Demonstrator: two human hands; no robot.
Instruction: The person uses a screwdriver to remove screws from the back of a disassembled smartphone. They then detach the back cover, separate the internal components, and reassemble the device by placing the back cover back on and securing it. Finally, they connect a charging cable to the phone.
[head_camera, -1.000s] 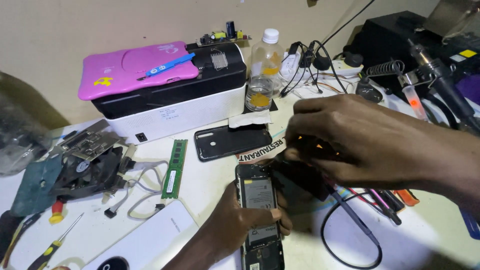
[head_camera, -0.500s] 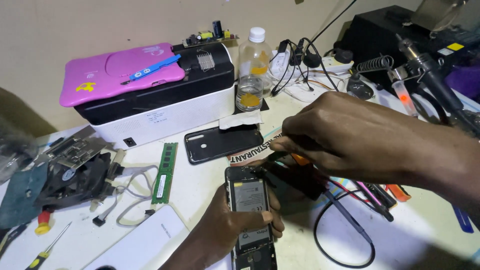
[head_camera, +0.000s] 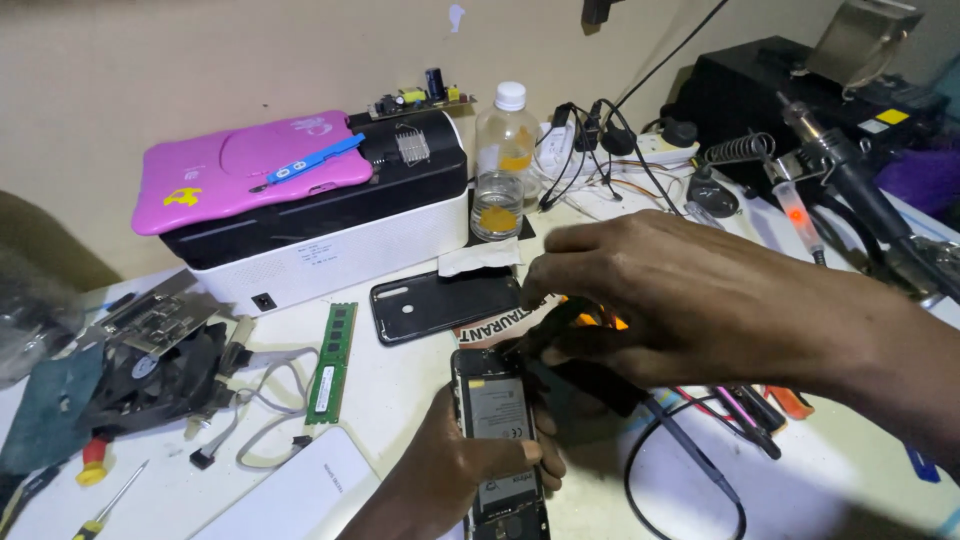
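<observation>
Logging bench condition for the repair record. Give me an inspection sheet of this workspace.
Surface: white table, crowded.
Job's things: opened phone, back off, insides showing; a dark tool meets its top edge.
Clutter: black back cover, green memory stick, fan, screwdriver, bottle, glass jar, pink tablet on a black and white box.
Grippers: left hand grips the phone from below; right hand pinches the tool over it.
Cables: black lead loops by the phone; plugs fill a power strip.
Surroundings: beige wall; soldering iron at the right.
</observation>
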